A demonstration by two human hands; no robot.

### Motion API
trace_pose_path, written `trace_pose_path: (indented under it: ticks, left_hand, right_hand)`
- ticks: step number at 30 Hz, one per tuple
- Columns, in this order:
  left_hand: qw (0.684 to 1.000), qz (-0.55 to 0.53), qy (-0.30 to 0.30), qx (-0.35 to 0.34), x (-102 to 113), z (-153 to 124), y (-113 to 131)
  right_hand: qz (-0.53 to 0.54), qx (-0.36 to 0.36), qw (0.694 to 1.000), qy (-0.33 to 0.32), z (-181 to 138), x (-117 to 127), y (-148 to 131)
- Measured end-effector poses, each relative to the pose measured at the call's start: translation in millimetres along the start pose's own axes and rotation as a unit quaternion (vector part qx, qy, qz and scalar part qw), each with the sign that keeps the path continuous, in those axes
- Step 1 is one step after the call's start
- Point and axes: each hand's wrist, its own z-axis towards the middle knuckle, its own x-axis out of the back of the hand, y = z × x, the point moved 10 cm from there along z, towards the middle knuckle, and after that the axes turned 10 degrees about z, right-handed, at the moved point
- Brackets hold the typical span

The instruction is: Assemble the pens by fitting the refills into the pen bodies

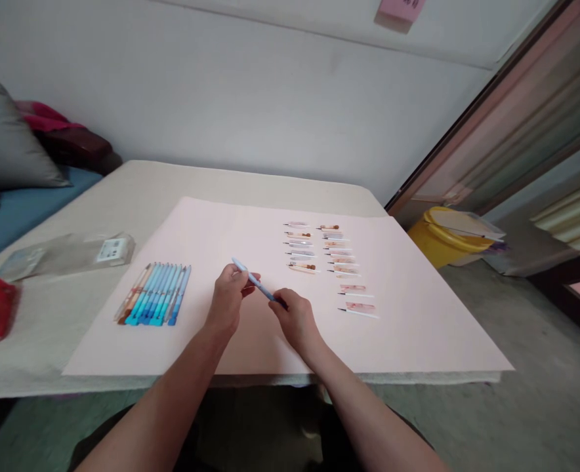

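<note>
pen (253, 280): slim, pale blue, smooth plastic; tilted above the sheet's middle, spanning both hands.
left hand (231, 295): fingers curled, tips pinched on the pen's upper end.
right hand (294, 318): fingers closed on the pen's lower, dark end.
sheet (408, 328): flat pink paper over a cloth-covered table (123, 183).
row (155, 303): blue pens side by side, left of the hands.
sticks (319, 255): thin, dark-tipped, in two columns, right of the hands.
bag (68, 252): clear, crinkled plastic, left of the sheet.

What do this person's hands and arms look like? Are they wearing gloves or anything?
No gloves. The left hand and right hand are bare, and the left forearm and right forearm are uncovered to the picture's lower edge: no sleeve, watch or bracelet shows.
</note>
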Motion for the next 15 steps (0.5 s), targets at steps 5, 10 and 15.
trace_pose_path:
  ticks: [5, 10, 15]
  left_hand:
    - [0.999, -0.018, -0.043, 0.008, -8, 0, 0]
    - [0.999, -0.033, -0.032, 0.024, -9, -2, -1]
    - [0.999, -0.012, 0.028, 0.009, 5, -1, 2]
  right_hand:
    - [0.125, -0.105, 0.984, -0.069, 1, -13, 20]
    - [0.061, -0.069, 0.995, -0.04, 3, -7, 12]
    - [0.066, -0.05, 0.995, -0.052, 1, -11, 3]
